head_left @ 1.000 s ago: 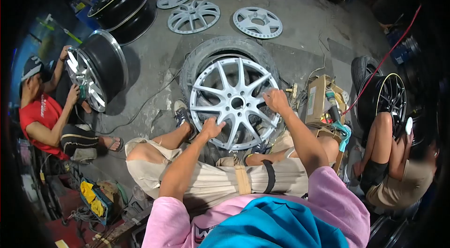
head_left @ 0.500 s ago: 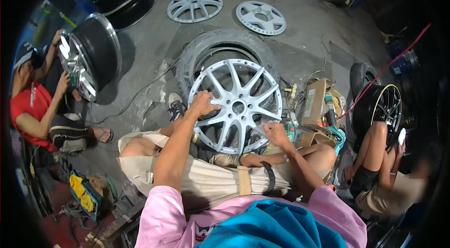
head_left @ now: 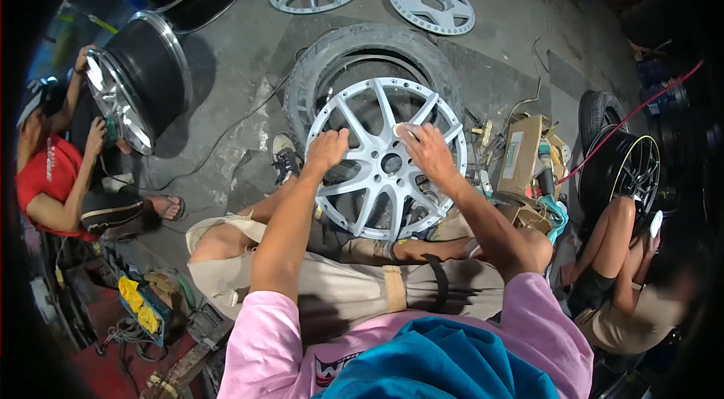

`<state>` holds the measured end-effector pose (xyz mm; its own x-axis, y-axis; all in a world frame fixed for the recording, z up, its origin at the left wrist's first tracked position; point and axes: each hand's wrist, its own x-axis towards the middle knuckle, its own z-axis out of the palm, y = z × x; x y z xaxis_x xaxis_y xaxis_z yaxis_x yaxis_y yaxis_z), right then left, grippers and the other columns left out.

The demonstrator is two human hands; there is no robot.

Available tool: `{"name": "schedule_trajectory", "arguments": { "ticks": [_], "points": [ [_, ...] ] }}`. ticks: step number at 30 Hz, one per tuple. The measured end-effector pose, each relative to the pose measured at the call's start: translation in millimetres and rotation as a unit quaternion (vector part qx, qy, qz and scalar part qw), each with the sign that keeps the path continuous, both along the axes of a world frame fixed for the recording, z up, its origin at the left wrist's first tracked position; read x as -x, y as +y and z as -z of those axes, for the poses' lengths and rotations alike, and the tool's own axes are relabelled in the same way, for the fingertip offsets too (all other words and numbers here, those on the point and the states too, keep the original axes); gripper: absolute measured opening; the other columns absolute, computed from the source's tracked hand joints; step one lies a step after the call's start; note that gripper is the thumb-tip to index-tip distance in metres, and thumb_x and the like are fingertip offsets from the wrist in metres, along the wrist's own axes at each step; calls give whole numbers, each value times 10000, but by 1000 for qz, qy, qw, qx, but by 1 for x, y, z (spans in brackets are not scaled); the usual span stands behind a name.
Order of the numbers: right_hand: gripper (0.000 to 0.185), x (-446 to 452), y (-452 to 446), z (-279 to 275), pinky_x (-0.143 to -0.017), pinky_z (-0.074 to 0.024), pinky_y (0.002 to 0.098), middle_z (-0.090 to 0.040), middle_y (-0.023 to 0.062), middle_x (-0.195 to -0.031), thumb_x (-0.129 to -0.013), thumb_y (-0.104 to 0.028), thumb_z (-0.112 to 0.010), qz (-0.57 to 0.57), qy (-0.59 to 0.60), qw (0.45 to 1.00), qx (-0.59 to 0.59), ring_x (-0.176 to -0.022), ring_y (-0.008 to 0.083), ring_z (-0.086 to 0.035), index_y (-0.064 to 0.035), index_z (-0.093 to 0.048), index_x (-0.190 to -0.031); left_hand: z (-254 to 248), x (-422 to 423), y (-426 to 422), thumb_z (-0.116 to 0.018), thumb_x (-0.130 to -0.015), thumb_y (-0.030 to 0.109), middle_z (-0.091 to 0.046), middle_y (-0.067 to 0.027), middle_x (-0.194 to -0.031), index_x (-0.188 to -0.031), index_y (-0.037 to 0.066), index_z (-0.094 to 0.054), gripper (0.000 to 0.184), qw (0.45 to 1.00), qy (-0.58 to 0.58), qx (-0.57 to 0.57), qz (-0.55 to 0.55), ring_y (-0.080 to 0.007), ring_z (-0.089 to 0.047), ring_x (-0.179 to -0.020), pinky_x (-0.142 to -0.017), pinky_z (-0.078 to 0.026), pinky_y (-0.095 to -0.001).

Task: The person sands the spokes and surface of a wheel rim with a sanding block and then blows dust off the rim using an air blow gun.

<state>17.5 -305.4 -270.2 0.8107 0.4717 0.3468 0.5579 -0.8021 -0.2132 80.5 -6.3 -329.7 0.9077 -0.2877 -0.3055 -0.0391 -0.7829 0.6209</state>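
A light grey multi-spoke wheel face leans in front of my crossed legs, its far side resting over a black tyre. My left hand is closed around a spoke near the left part of the rim. Over the upper spokes, just above the centre hole, my right hand pinches a small pale piece against the wheel face. That piece is mostly hidden by the fingers, so its kind is unclear.
Other grey wheel faces lie on the floor ahead. At left a person in a red shirt works on a chrome wheel. A cardboard box with tools stands at right, near another seated person. A red cable crosses there.
My right hand has moved from the wheel's lower right edge up and left onto the upper spokes. The left hand stays on the left spoke. The camera view has shifted slightly.
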Motion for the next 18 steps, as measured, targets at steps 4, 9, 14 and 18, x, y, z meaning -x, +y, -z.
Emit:
{"name": "schedule_trajectory", "arguments": {
  "ticks": [4, 9, 14, 18],
  "points": [
    [308, -53, -43, -11, -938, -529, 439, -669, 141, -1247, -926, -175, -723, 48, 20, 999, 2, -1061, 331, -633, -88, -765, -1218, -20, 6, -12, -373, -1034, 474, -730, -340, -1032, -967, -56, -793, 680, 992, -27, -79, -98, -501, -694, -1043, -1008, -513, -526],
    [264, -99, -63, -19, -930, -547, 474, -691, 178, -1122, -943, -211, -699, 12, 73, 997, -10, -1032, 373, -663, -16, -780, -1101, -21, 7, -16, -398, -1009, 468, -728, -348, -1018, -956, -70, -789, 667, 989, -8, -93, -118, -484, -705, -1035, -1005, -516, -523],
    [298, -85, -40, -4, -1039, -513, 476, -703, 246, -1223, -1011, -275, -642, 40, 131, 989, 55, -1140, 441, -658, -27, -791, -1087, -21, 7, -15, -413, -1001, 474, -727, -351, -1022, -963, -74, -788, 664, 989, -6, -92, -118, -484, -703, -1037, -997, -519, -528],
    [323, -51, -16, -30, -900, -570, 493, -719, 192, -1087, -1012, -280, -619, -56, 155, 986, -8, -966, 397, -711, 1, -737, -904, -20, 8, -15, -421, -1000, 490, -732, -339, -1034, -979, -69, -788, 670, 989, -8, -93, -115, -475, -703, -1044, -1000, -519, -523]
  ]
}}
